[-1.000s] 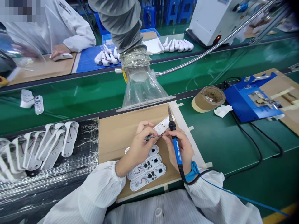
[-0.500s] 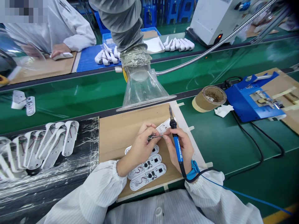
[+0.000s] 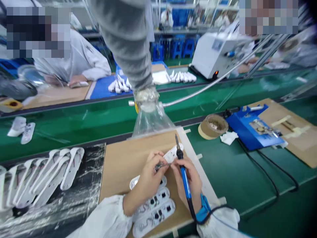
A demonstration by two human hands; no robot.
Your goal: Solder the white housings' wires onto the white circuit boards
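My left hand point(image 3: 148, 178) is closed in a pinch on a small metal tool point(image 3: 158, 166) that looks like tweezers, mostly covered by the fingers. A blue-handled soldering iron point(image 3: 184, 181) rests in my right hand point(image 3: 192, 180), its tip pointing up and away. The thumb and finger of that hand also pinch close to the tool's end; any thin wire there is too blurred to make out. Just beyond the fingertips lies a white plastic housing point(image 3: 170, 154). Below my left hand, several white housings with circuit parts point(image 3: 155, 218) lie side by side on the cardboard point(image 3: 121, 165), partly hidden by the forearm.
White handle-shaped shells point(image 3: 71, 168) line the left side. A clear fume hood point(image 3: 152, 120) hangs ahead. To the right stand a round brown tub point(image 3: 213, 127), a white tissue point(image 3: 229, 138) and a blue soldering stand point(image 3: 255, 129) with black cables. A co-worker point(image 3: 81, 56) sits opposite.
The camera view has tilted upward, so the bench appears lower in the picture. Both hands keep nearly the same pose and hold on their tools.
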